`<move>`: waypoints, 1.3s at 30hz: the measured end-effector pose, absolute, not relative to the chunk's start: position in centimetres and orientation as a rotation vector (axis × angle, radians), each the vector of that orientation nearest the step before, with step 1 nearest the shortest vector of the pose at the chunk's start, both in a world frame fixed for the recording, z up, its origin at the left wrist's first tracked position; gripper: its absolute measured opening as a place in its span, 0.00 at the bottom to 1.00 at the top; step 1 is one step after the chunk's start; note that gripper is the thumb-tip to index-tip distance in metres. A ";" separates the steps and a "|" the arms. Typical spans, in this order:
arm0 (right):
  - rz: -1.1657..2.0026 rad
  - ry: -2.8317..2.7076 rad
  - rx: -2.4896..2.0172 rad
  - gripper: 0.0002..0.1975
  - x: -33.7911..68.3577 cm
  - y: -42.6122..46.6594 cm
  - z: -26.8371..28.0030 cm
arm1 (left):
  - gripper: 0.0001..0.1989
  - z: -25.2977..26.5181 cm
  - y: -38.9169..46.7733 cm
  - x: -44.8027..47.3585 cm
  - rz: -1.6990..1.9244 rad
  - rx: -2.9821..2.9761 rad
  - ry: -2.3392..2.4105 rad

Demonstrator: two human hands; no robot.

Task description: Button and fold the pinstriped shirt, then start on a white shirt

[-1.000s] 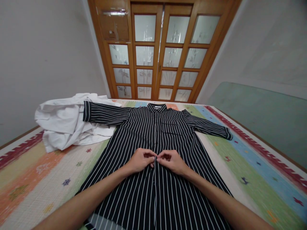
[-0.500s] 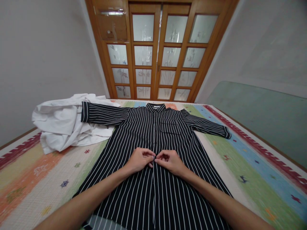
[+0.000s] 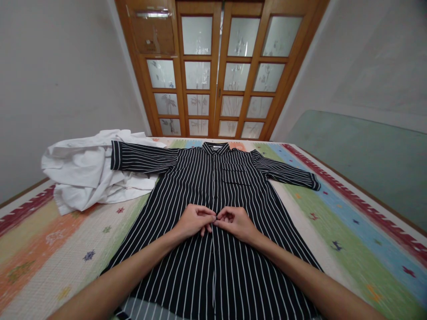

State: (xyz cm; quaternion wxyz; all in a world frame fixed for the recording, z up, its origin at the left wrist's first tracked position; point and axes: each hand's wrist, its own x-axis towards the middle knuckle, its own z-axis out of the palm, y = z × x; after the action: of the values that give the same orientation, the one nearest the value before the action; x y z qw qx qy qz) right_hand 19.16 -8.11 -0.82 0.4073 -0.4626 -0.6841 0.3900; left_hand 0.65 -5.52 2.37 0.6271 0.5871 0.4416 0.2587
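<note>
A black shirt with white stripes lies face up, collar at the far end and sleeves spread to both sides. At the middle of its front placket, my left hand pinches the cloth between thumb and forefinger. My right hand pinches the same spot from the other side, its fingertips meeting those of the left. The fingers hide whatever button or buttonhole lies between them. Below the hands, the placket runs down toward the hem, where a greyish inner patch of the shirt shows at the lower left.
A crumpled white garment lies at the left, partly under the shirt's left-hand sleeve. Beneath everything is a colourful striped, patterned cover. Beyond the far edge stand wooden doors with glass panes; a pale green panel leans at the right.
Both hands stay at the same place on the placket. The fingertips have shifted slightly and pressed closer together, and the left hand's lower fingers hang a little further down.
</note>
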 end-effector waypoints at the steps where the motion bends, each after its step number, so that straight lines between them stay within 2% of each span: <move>1: 0.985 -1.726 -1.168 0.18 19.1 -8.1 -0.8 | 0.04 2.4 -5.5 0.7 0.598 1.346 1.018; 15: 1.142 -1.670 -1.136 0.10 19.0 -8.4 -0.1 | 0.06 2.1 -5.5 0.5 0.620 1.313 1.092; 30: 1.092 -1.709 -1.140 0.09 19.0 -8.3 -0.4 | 0.05 1.7 -5.5 0.6 0.627 1.308 1.073; 35: 1.060 -1.732 -1.134 0.07 19.0 -8.2 -0.4 | 0.01 1.6 -5.6 0.8 0.663 1.284 1.096; 39: 1.022 -1.758 -1.142 0.06 19.0 -8.2 -0.5 | 0.04 1.6 -5.7 1.0 0.700 1.285 1.105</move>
State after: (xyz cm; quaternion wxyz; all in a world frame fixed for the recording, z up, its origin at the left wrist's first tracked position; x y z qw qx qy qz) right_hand 18.95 -8.21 -0.54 0.3939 -0.4501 -0.6928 0.4029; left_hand 0.97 -5.70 1.61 0.6083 0.5561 0.4784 0.3031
